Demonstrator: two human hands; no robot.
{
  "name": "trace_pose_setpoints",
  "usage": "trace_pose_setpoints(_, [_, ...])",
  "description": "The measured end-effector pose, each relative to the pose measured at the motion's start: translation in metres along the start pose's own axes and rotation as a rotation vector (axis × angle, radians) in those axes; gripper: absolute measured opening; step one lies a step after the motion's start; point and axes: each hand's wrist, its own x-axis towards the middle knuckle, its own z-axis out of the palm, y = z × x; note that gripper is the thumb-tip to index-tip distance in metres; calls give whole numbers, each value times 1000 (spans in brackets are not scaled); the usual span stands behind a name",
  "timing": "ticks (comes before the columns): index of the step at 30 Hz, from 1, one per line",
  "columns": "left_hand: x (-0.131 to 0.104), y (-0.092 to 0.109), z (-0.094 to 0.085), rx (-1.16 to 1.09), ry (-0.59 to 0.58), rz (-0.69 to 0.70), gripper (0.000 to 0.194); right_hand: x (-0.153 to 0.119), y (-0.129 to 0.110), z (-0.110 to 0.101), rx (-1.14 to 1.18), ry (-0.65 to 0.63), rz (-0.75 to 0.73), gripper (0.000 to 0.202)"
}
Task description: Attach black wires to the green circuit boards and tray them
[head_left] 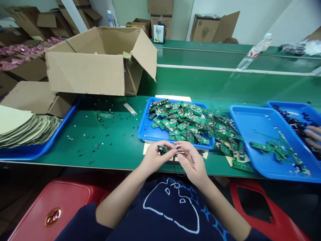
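My left hand is closed around a small green circuit board, which pokes out between its thumb and fingers. Close beside it, my right hand has its fingertips pinched together at a small black part. Whether that part is fixed to the board is hidden by the fingers. Both hands are just over the table's front edge. Behind them a blue tray holds a heap of green circuit boards, some of which spill over its right side onto the table.
At the right, another blue tray carries a few boards. Beyond it, a person's hand is over a tray of black parts. A large cardboard box stands back left, above stacked paper sheets. A plastic bottle leans at the back.
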Motion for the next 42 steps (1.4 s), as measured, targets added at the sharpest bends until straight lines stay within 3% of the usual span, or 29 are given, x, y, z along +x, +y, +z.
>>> trace_pose_setpoints(5, [-5,6,-5,-40,-130,-106,15,6,2,-15,-403,31,-111,20])
trace_pose_setpoints(8, [-9,10,-6,-109,-181,-175,18,10,3,-21,-525,117,-34,44])
trace_pose_setpoints(10, [-10,12,-6,-138,-142,-204,17,11,2,-22,-442,130,31,42])
trace_pose_setpoints(13, [-9,14,-5,-166,-64,-234,16,10,-1,-18,-151,51,94,17])
trace_pose_setpoints(18, [-7,13,-2,-148,-121,-244,15,8,-4,-4,151,57,166,4])
trace_pose_setpoints(25, [-11,18,-2,-59,-195,-285,23,11,3,5,184,97,262,11])
trace_pose_setpoints(30, [-17,21,-6,-227,-282,-337,38,17,5,-4,95,333,144,11])
trace_pose_setpoints(32, [-17,21,-8,-298,-267,-371,27,20,0,-11,15,257,74,10])
trace_pose_setpoints(34, [-16,20,-8,-277,-244,-379,14,23,-9,-19,-119,1,7,7])
trace_pose_setpoints(37, [-14,19,-6,-117,-248,-337,14,29,-23,-25,-334,-353,-51,5])
trace_pose_setpoints(42, [-14,18,-4,-33,-299,-295,15,35,-32,-25,-582,-459,-95,12])
